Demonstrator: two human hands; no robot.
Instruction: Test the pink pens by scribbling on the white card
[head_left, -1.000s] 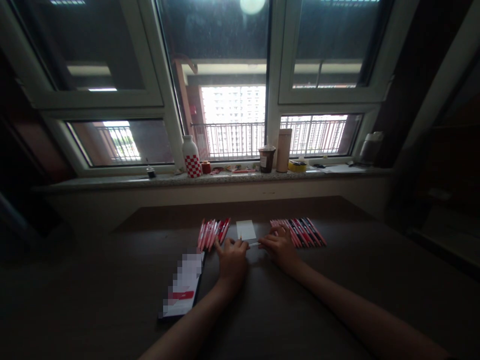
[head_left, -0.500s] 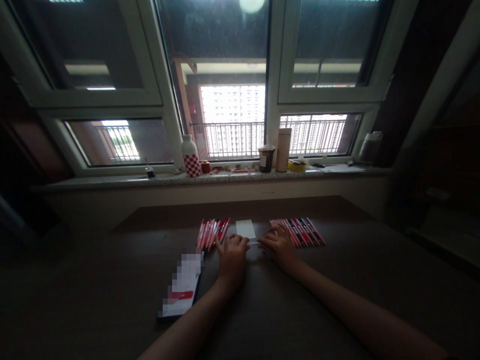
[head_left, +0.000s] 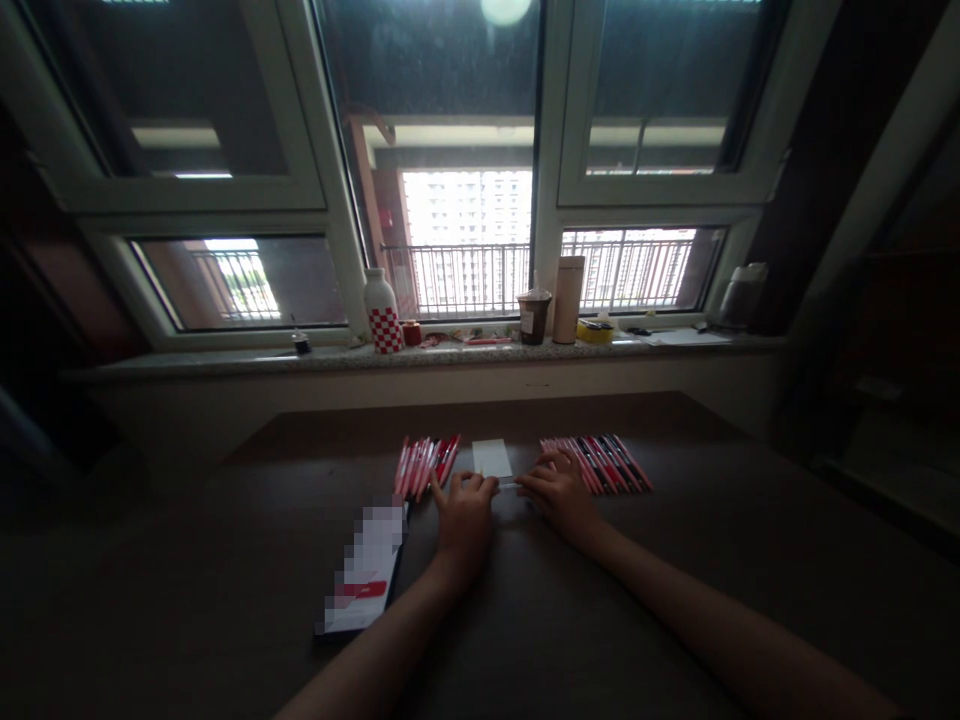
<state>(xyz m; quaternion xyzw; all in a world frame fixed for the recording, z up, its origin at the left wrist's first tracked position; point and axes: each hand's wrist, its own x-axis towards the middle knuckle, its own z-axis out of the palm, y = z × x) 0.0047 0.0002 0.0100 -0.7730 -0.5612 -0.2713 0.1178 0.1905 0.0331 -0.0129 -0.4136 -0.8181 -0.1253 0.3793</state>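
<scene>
Hands point(head_left: 463, 515) point(head_left: 562, 497), half curled, pinch a slim pale object point(head_left: 508, 486).

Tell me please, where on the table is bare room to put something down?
Bare tabletop lies to the right of the right pencil row and to the left of the flat case. The far middle is crowded: left pencil row, white sheet, left grip and right grip.

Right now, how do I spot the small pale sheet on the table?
Below the window, find the dark table. Toward its far edge, between the left pencils and the right pencils, lies the small pale sheet, just beyond the hands. It's flat and pale; its neighbours are slim pink, red or black sticks.
</scene>
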